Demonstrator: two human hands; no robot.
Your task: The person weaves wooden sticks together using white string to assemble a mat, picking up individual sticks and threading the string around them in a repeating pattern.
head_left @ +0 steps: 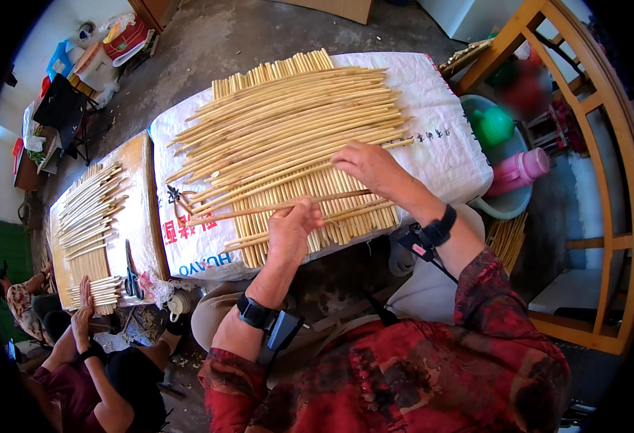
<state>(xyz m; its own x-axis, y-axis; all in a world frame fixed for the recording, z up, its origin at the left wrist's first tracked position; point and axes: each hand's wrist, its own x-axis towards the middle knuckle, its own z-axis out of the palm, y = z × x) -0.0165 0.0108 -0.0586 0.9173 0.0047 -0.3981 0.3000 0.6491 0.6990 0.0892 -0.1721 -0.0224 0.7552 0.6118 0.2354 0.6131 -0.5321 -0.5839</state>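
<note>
A thin brown stick point(241, 212) lies in my left hand point(289, 229), its thumb and fingers closed round it near the middle. This stick slants above a row of short pale sticks point(360, 222) laid side by side. My right hand point(373, 169) is farther right, its curled fingertips on a long pale stick point(288, 177) at the near edge of the long sticks; its palm hides part of the grip. Those long sticks point(295, 108) lie across the short ones, whose ends show beyond them and nearer me. Under everything is a white woven sack cover point(454, 162).
At left, a co-worker's hands point(85, 303) rest by sticks point(90, 209) on another table, with scissors point(132, 278) beside them. At right stand a basin point(512, 198) holding a pink container point(520, 172) and a green one point(491, 127), and a wooden frame point(598, 173).
</note>
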